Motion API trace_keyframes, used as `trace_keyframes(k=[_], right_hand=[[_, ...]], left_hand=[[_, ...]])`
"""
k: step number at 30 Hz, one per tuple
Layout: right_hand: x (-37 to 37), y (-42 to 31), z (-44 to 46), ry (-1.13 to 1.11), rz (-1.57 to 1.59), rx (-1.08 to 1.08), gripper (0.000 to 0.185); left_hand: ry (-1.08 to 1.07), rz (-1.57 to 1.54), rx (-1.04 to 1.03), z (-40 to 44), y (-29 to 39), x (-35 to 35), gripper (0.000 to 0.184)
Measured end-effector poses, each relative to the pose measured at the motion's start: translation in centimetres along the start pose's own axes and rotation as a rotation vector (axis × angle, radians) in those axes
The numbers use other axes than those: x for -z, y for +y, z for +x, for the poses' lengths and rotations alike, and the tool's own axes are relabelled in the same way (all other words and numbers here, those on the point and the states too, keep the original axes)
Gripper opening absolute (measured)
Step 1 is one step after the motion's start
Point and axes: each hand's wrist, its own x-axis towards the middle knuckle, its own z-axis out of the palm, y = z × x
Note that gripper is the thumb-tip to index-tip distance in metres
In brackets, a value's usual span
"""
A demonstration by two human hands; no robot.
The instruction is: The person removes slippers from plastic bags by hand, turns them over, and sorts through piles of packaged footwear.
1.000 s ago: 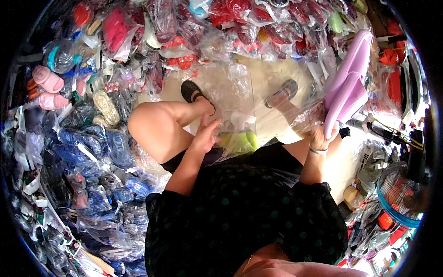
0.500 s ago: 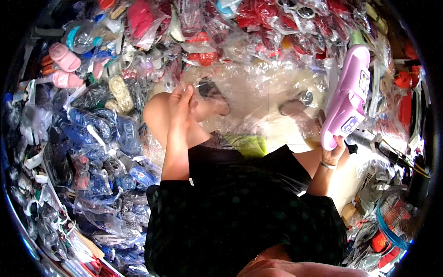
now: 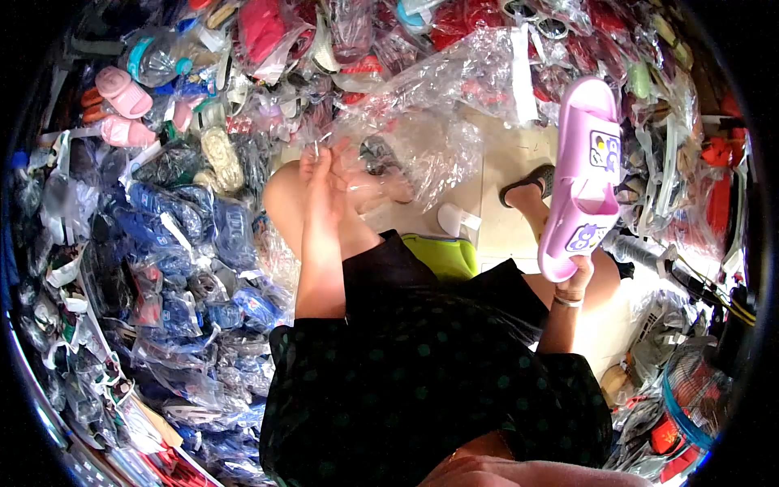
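Observation:
My right hand (image 3: 577, 278) grips a pair of lilac slide sandals (image 3: 578, 161) by the heel end of the lower one. The two lie lengthwise, one partly overlapping the other, with cartoon bear patches on their straps. On the other side, my left hand (image 3: 324, 183) is raised above my knee at the edge of a large clear plastic bag (image 3: 442, 122). Its fingertips seem closed on the film, though the transparent plastic makes the grip hard to see. The bag spreads to the right, above the floor, with a white strip at its far end.
Bagged footwear in blue wrapping (image 3: 178, 227) is heaped on the left, and red wrapped items (image 3: 462, 28) lie ahead. Pink slippers (image 3: 122, 93) sit upper left. A lime-green object (image 3: 442, 256) and a white piece (image 3: 457, 219) are between my legs. A fan (image 3: 694, 390) stands lower right.
The clear bag has lifted off the floor and swung forward, uncovering the white piece and my right foot. The sandals have shifted left and slightly down, turning more upright.

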Motion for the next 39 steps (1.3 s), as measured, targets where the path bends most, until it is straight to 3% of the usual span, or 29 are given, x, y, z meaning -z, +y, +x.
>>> trace_keyframes(k=[2, 4, 5, 7, 8, 10, 13, 18, 20, 21, 23, 25, 27, 32, 35, 39], right_hand=[[-1.3, 1.1, -0.1, -0.036, 0.02, -0.071, 0.06], [-2.9, 1.9, -0.4, -0.029, 0.015, -0.107, 0.06], [-3.2, 2.2, -0.7, -0.027, 0.014, -0.114, 0.061], [-2.7, 2.4, -1.1, -0.049, -0.083, -0.176, 0.062], [-2.2, 2.5, -1.2, -0.073, -0.133, -0.213, 0.064], [-1.6, 2.6, -1.8, -0.058, -0.211, -0.273, 0.066], [-1.8, 2.9, -2.4, -0.093, -0.34, -0.362, 0.075], [-3.9, 4.8, -3.7, -0.177, -0.335, -0.469, 0.076], [-4.4, 5.5, -3.8, -0.252, -0.351, -0.491, 0.075], [-4.5, 5.7, -3.7, -0.291, -0.408, -0.497, 0.074], [-5.4, 5.6, -3.6, -0.341, -0.396, -0.522, 0.072], [-6.0, 5.3, -3.3, -0.347, -0.405, -0.531, 0.072], [-6.0, 5.1, -3.2, -0.356, -0.418, -0.541, 0.071], [-5.3, 4.7, -4.0, -0.333, -0.269, -0.707, 0.077], [-4.3, 5.6, -4.5, -0.365, -0.126, -0.838, 0.08], [-6.3, 7.5, -5.6, -0.19, -0.181, -0.652, 0.08]], left_hand=[[-0.051, -0.064, 0.017, -0.3, -1.0, -0.5, 0.026], [-0.002, -0.366, 0.21, -0.4, -2.4, -0.5, 0.039], [-0.003, -0.365, 0.215, -0.4, -2.8, -0.4, 0.039], [0.075, -0.749, 0.257, 0.0, -3.6, -0.4, 0.049], [0.073, -0.749, 0.259, 0.1, -3.8, -0.2, 0.049], [0.034, -1.037, 0.229, 0.5, -4.0, 0.5, 0.045], [-0.069, -1.116, 0.227, 1.2, -3.7, 2.1, 0.04], [0.09, -1.108, 0.203, -0.8, -2.7, -0.9, 0.034], [-0.179, -0.825, 0.164, -1.7, -4.3, -0.8, 0.035], [-0.181, -0.822, 0.168, -2.0, -4.9, -1.0, 0.035], [0.1, -0.634, 0.252, -2.6, -6.1, -1.4, 0.04], [0.055, -0.576, 0.349, -3.7, -5.7, -2.9, 0.043], [0.118, -0.381, 0.266, -4.3, -5.7, -3.8, 0.045], [-0.038, -0.306, 0.154, -3.4, -8.0, -1.2, 0.046], [-0.087, -0.249, 0.133, -3.6, -6.7, -3.3, 0.046], [-0.068, -0.316, 0.138, -3.8, -6.9, -4.1, 0.048]])
